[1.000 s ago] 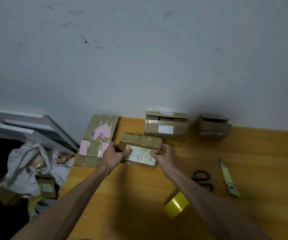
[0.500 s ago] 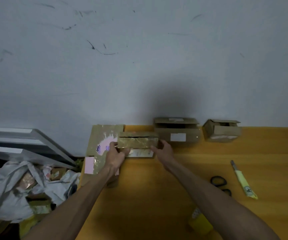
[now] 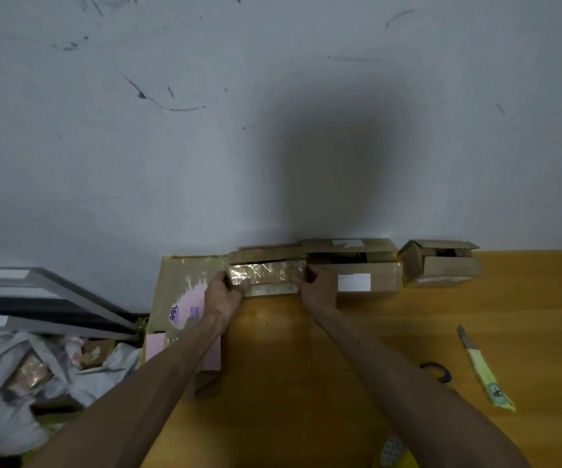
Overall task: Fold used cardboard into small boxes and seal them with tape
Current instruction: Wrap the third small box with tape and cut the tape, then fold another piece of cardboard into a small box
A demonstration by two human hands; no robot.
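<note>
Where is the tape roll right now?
In the head view, the yellow tape roll sits on the table at the frame's bottom edge, right of centre, nearer the person than the scissors.

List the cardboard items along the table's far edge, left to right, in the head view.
Flattened taped cardboard sheet with pink patches, shiny tape-wrapped box, brown box with white label, small open brown box.

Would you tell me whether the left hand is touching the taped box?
Touching. The head view shows the left hand gripping the left end of the taped box, thumb on its front.
</note>
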